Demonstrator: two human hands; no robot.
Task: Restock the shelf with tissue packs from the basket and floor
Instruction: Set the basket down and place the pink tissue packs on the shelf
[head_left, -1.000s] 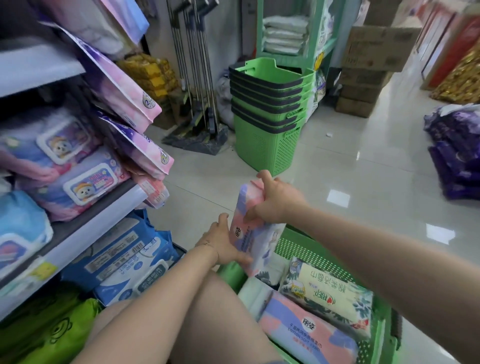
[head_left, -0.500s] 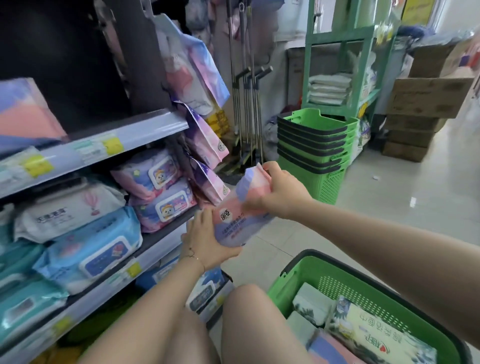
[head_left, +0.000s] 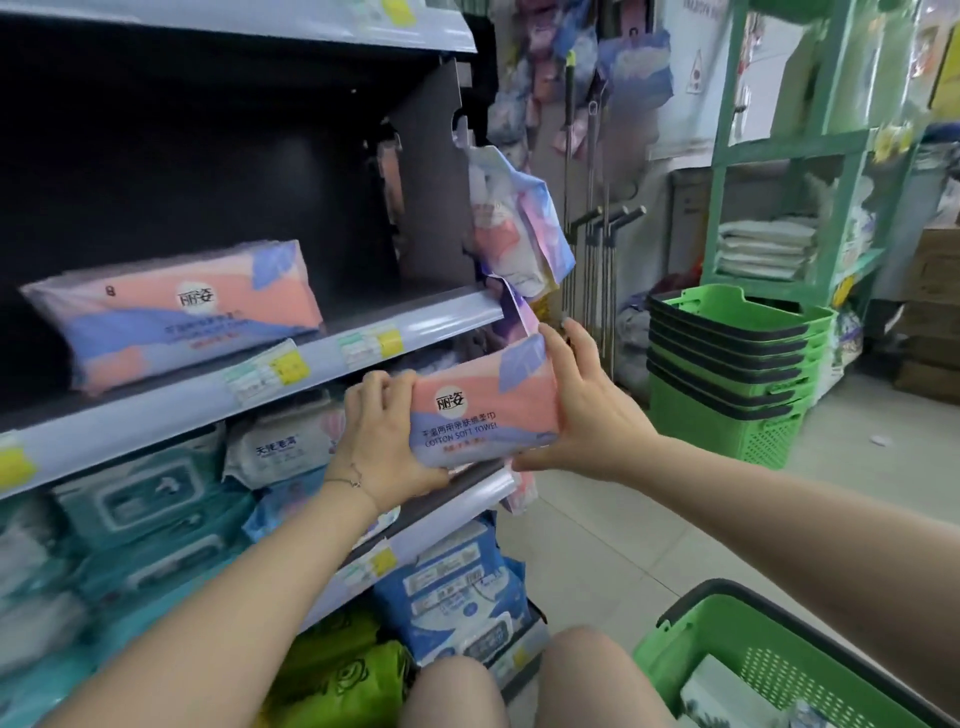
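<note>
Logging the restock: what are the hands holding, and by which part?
One pink and blue tissue pack, held by its two short ends: left hand on the left end, right hand on the right.

I wear a thin chain bracelet (head_left: 349, 479) on my left wrist, just behind my fingers (head_left: 384, 387); my forearms (head_left: 234, 587) and knees (head_left: 452, 691) are bare.

The tissue pack (head_left: 483, 410) is salmon pink with slanting lavender-blue bands and a white round logo (dark lettering below). The second pack (head_left: 176, 317), toward the left end of the shelf (head_left: 452, 316), shows the same pattern. The shelf's front edge is pale lilac-grey with yellow tags (head_left: 389, 343). The basket (head_left: 779, 675) is bright green.
</note>
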